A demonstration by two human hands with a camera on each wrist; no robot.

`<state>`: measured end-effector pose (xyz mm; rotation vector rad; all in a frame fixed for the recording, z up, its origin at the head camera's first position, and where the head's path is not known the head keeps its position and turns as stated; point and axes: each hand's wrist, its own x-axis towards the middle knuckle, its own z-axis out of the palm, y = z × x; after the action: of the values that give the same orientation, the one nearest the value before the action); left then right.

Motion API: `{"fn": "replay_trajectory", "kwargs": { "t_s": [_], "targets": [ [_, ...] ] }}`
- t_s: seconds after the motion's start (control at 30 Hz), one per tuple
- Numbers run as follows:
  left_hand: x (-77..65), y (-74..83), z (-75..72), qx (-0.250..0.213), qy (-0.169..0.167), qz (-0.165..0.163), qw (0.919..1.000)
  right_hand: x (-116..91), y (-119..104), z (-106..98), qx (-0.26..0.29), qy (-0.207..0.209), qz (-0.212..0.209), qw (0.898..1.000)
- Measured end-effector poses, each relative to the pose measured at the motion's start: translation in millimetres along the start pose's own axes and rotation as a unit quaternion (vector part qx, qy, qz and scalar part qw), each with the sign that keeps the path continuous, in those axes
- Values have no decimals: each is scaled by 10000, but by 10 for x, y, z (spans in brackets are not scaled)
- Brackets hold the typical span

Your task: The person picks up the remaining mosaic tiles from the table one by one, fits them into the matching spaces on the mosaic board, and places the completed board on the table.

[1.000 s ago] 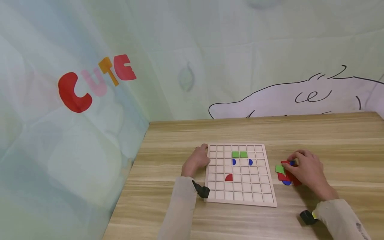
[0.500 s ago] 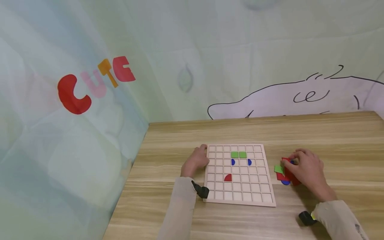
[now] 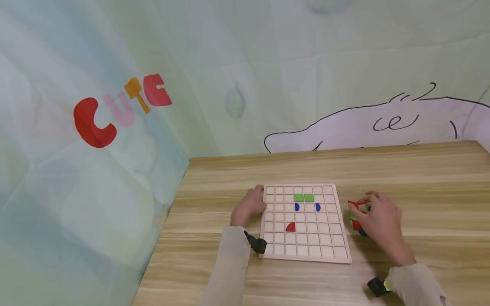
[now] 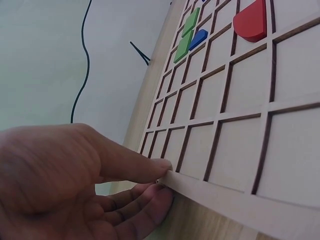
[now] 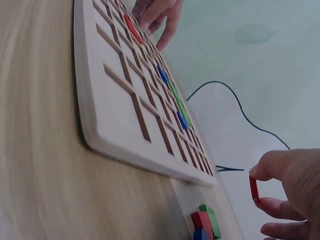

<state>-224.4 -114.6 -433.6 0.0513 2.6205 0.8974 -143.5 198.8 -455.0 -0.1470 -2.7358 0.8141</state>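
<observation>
My left hand [image 3: 249, 207] holds the left edge of a pale wooden grid board [image 3: 306, 258]; in the left wrist view its thumb lies on the rim, with fingers curled below. Between thumb and fingers, my right hand [image 3: 382, 219] pinches a thin red tile [image 5: 254, 190], seen edge-on in the right wrist view and raised off the table. Below that hand lie loose pieces, among them a green one [image 5: 211, 220], a red one [image 5: 200, 220] and a blue one [image 5: 200, 234]. The hand covers part of this pile in the head view.
Two green squares [image 3: 304, 197] sit side by side in the board's cells. Just under them are blue half-rounds [image 3: 297, 207], one left and one right. A red quarter-round [image 3: 291, 227] lies lower left. The wooden table [image 3: 229, 168] meets a printed cloth wall [image 3: 214, 102].
The right hand has moved left toward the board, lifting the red tile from the pile. The left hand keeps its place at the board's edge.
</observation>
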Motion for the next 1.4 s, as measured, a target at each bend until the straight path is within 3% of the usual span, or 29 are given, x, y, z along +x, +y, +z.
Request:
{"fn": "replay_trajectory", "kwargs": {
  "t_s": [0.8, 1.4],
  "targets": [
    [17, 2, 12, 93, 45, 22, 9999, -145, -423, 177, 390, 15, -133, 9991],
    [35, -7, 2, 107, -18, 44, 9999, -236, -702, 368, 301, -242, -237, 9990]
  ]
}}
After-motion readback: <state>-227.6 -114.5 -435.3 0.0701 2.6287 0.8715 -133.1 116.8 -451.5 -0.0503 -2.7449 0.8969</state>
